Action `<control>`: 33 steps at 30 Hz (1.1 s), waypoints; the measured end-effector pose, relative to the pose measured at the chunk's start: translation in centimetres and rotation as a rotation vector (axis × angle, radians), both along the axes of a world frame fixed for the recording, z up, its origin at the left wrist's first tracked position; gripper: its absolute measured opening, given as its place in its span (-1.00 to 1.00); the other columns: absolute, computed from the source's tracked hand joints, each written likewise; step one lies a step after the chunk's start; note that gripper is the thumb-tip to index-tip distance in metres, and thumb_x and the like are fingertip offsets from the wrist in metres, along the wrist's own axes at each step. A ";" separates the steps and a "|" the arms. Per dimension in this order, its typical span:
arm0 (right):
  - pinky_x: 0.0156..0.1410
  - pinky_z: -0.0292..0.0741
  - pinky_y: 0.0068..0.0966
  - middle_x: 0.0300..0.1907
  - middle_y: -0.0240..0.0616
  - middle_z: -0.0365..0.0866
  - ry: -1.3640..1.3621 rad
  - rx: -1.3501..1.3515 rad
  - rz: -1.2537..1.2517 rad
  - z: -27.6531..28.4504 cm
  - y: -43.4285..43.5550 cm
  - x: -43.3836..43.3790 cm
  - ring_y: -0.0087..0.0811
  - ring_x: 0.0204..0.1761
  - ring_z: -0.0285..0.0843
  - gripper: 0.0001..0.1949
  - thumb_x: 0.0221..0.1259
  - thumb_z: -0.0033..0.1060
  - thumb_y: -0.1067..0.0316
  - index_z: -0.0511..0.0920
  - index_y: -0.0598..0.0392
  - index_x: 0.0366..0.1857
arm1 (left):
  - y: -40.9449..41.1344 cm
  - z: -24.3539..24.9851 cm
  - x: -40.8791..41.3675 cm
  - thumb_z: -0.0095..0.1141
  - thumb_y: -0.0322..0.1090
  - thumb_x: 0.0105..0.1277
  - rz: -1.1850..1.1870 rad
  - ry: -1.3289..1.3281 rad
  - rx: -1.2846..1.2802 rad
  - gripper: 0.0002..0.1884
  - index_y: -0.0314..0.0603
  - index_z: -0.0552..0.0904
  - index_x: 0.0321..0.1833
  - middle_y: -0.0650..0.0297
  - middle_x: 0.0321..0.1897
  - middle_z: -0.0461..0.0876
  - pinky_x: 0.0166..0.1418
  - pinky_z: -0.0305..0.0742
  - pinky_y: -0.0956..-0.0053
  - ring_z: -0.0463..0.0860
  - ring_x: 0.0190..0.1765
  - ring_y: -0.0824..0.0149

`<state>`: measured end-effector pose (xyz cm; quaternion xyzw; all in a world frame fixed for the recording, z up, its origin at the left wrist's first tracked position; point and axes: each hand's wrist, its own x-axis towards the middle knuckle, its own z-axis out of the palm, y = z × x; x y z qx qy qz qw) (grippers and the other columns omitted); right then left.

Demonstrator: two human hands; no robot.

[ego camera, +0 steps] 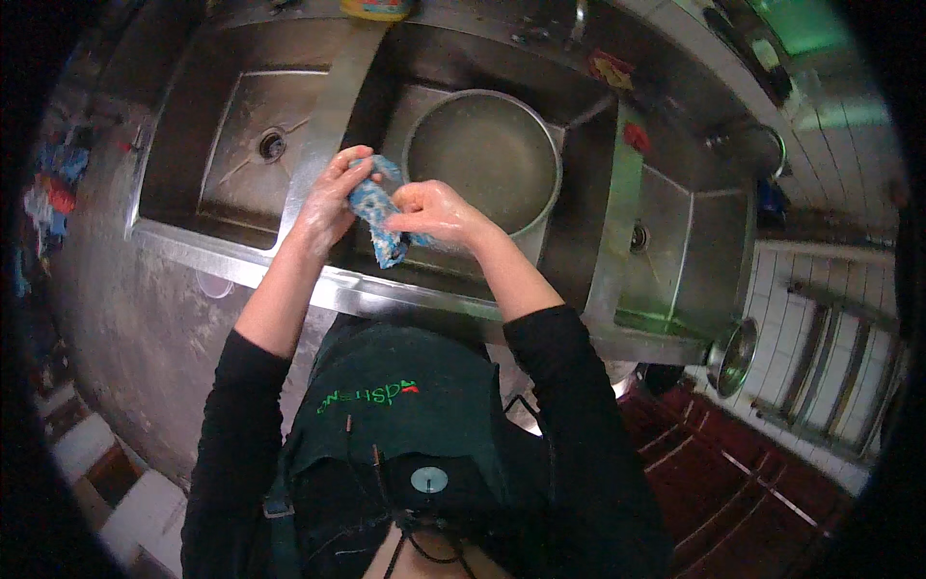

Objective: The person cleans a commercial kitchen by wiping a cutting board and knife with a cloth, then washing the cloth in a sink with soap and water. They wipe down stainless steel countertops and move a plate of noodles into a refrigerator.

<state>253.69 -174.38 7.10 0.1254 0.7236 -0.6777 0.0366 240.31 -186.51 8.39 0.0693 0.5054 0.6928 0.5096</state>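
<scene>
A wet blue-and-white cloth (375, 210) is bunched between my two hands, over the left front part of the middle sink basin (579, 210). My left hand (334, 199) grips its upper end, fingers curled around it. Lower down, my right hand (438, 213) pinches the cloth between thumb and fingers. Both hands look wet, with what seems to be suds on the left wrist. Just beyond the right hand, a large round metal pot (481, 155) stands in the basin, holding cloudy liquid.
Left and right of the middle basin lie a left basin (239, 174) and a right basin (662, 239), each with a drain. A red-and-yellow packet (611, 69) and a red item (636, 137) rest by the right divider. A metal bowl (734, 358) sits off the right front corner.
</scene>
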 end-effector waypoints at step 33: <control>-0.25 0.40 -0.63 -0.36 -0.41 0.47 0.201 -0.249 -0.463 3.3 -1.2 -1.2 -0.60 -0.35 0.41 -0.84 0.06 0.13 0.42 0.42 0.10 -0.29 | 1.2 -1.4 3.8 -0.03 0.20 0.12 -0.110 -0.938 -0.032 -0.39 -0.09 0.36 0.09 0.02 0.18 0.24 -0.01 0.30 -0.17 0.33 0.11 -0.09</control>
